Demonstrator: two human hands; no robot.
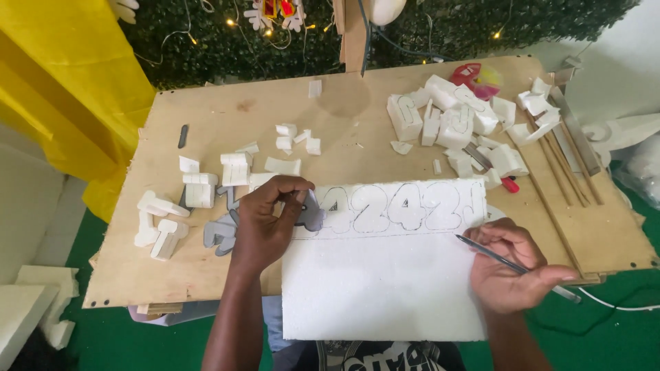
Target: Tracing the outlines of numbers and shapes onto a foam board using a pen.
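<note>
— What are you working on, and where does it sit?

— You have a white foam sheet [385, 275] lying flat on a bare plywood tabletop [206, 268], its near edge hanging over the board toward you. Along its far strip runs a row of outlined characters [402, 206], drawn in dark line.

— And your hands?

— Your left hand [265, 223] is curled over the sheet's far left corner, fingers pinched on a grey cut-out template [309, 216] that rests there. More of the same grey shape [220, 233] shows on the wood to the left of your wrist. Your right hand [512, 264] sits at the sheet's right edge, closed around a thin pencil-like tool [488, 253] whose tip points in over the foam.

— What about the surface around you?

— Scattered white foam offcuts: a loose group [199, 185] left of your left hand, a bigger heap [447, 117] at the far right. Thin wooden sticks [564, 165] and a metal strip [574, 134] lie along the right side, near a small red-handled item [509, 184]. A red and yellow object [478, 77] sits at the far edge.

— And the room?

— Green flooring [605, 336] below the board, yellow fabric [62, 89] hanging at the left, and a dark leafy backdrop [447, 27] with small warm lights beyond the tabletop. More foam pieces [34, 302] rest on the floor at the lower left.
</note>
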